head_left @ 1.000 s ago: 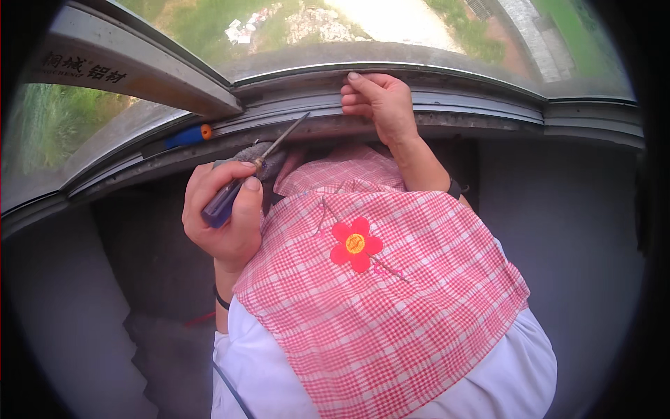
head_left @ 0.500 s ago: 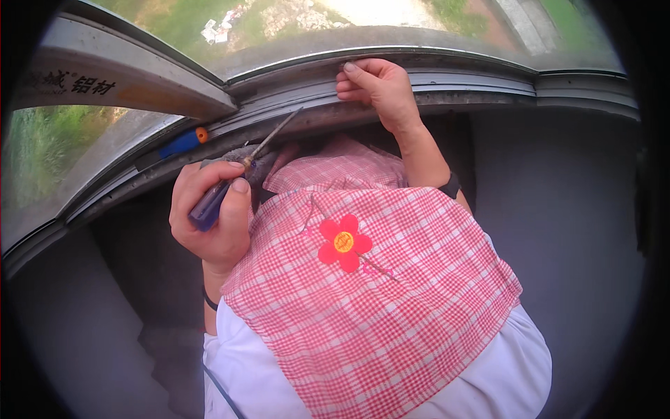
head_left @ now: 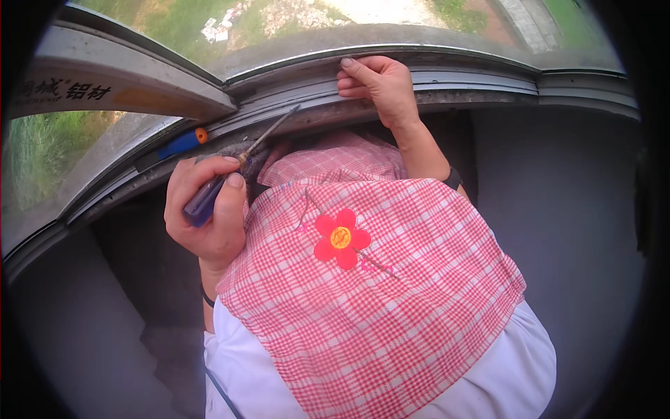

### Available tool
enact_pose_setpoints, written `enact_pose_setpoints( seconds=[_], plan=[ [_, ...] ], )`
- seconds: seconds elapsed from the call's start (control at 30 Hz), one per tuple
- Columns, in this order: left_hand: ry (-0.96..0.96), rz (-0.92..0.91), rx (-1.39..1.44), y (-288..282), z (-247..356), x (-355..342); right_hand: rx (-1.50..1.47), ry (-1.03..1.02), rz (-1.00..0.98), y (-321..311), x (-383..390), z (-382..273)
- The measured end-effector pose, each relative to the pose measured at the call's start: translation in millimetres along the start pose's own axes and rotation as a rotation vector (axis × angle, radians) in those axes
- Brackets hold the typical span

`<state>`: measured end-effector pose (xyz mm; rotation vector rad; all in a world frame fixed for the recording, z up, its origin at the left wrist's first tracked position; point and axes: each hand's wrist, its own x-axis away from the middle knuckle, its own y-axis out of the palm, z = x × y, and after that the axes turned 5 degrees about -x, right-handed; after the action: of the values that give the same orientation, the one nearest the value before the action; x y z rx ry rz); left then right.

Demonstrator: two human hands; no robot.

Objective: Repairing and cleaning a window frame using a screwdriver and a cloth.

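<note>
My left hand [head_left: 206,202] is closed around the dark purple handle of a screwdriver [head_left: 200,209], whose metal shaft slants up and right toward the window track [head_left: 272,100]. My right hand [head_left: 380,91] reaches to the aluminium window frame [head_left: 460,63], fingers curled and thumb tip pressed near the upper rail; whatever is between them is too small to make out. A tool with a blue and orange handle [head_left: 178,145] lies in the track to the left. A grey cloth-like item [head_left: 252,164] is partly hidden just beyond my left hand.
A slanting aluminium frame member [head_left: 132,77] with printing meets the sill at left. Glass panes [head_left: 293,28] show ground and greenery outside. My red checked apron [head_left: 370,300] with a flower patch fills the middle. Grey wall surfaces [head_left: 544,181] lie below the sill on both sides.
The window sits a little higher and further left in the picture than a second ago. My left hand with the screwdriver has shifted slightly left; my right hand stays at the frame.
</note>
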<state>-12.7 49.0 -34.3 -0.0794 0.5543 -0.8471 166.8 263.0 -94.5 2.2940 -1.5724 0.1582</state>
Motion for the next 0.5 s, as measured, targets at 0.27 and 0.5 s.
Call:
enact_pose_setpoints(
  seconds=[0.27, 0.5],
  plan=[
    [-0.037, 0.027, 0.004, 6.4, 3.3, 0.4, -0.033, -0.033, 0.030, 2.3, 3.4, 4.5],
    [-0.025, 0.037, 0.010, 8.2, 3.8, -0.6, -0.052, -0.056, 0.046, 5.3, -3.3, 7.7]
  ],
)
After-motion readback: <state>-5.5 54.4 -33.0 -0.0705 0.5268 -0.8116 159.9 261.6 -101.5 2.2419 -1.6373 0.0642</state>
